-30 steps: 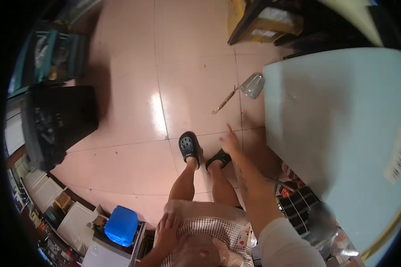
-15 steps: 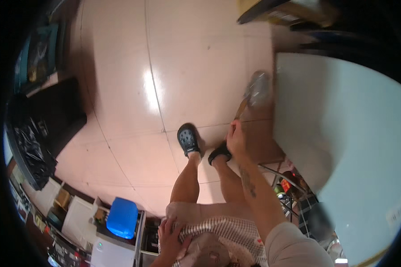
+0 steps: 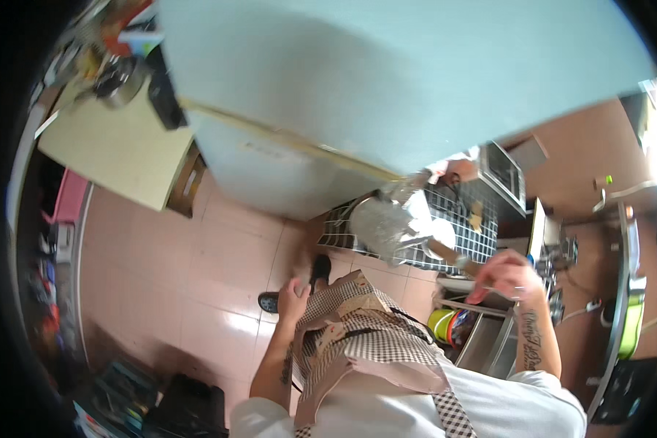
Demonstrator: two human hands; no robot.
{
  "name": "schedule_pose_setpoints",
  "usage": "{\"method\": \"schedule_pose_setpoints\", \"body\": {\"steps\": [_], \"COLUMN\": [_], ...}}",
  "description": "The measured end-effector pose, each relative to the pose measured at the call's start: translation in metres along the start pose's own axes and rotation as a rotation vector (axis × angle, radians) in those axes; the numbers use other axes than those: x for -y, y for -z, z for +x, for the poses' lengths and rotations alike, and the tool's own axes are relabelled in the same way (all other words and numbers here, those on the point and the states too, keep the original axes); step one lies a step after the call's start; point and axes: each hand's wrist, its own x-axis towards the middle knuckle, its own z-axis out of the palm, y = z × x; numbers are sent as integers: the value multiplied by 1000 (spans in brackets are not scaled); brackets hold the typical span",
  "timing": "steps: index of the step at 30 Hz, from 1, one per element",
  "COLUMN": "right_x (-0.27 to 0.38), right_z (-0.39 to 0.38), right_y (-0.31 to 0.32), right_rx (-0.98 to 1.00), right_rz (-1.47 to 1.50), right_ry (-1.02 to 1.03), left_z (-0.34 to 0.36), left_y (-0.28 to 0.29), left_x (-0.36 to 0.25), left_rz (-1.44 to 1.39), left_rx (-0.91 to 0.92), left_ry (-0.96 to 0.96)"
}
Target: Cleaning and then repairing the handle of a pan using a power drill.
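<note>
Right hand (image 3: 509, 276): raised at the person's right side, fingers curled shut around the wooden handle of a tool (image 3: 445, 252). The handle runs up and left from the fist; its far end reaches a crumpled clear plastic container (image 3: 387, 223), blurred, and I cannot tell whether the two touch or how they join.

Left hand (image 3: 293, 292): low at the left side, resting against the edge of the checked apron (image 3: 358, 328); fingers loosely bent, nothing in them that I can see.

Plastic container: sits above the apron, in front of the black-and-white tiled surface (image 3: 452, 219), just below the lower edge of the pale blue table (image 3: 387, 73).

Floor (image 3: 160, 292): pink tiles, glossy. One dark sandal (image 3: 319, 268) shows just above the left hand.

Other items: cream cabinet (image 3: 117, 150) at upper left; wire rack (image 3: 489, 343) with a yellow-green bowl (image 3: 442, 321) beside the right forearm.
</note>
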Motion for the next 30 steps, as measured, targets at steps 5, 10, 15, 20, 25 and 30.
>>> {"method": "schedule_pose_setpoints", "body": {"steps": [5, 10, 15, 20, 25, 30], "right_x": [20, 58, 88, 81, 66, 63], "right_z": [-161, -165, -75, 21, 118, 128], "right_y": [100, 230, 379, 502, 564, 556], "right_rx": [-345, -542, -547, -459, -379, -554], "right_rz": [162, -155, -159, -96, 80, 19], "right_ry": [865, 1047, 814, 626, 514, 526], "left_z": [67, 106, 169, 181, 162, 126], "left_y": [-36, -108, -166, -172, -169, -167], "left_x": [-140, -181, -162, -177, -170, -216], "left_rz": [-82, 215, 337, 429, 516, 244], "left_rx": [178, -232, -198, -169, -181, -114], "left_ry": [-127, -372, -259, 33, 8, 38]}}
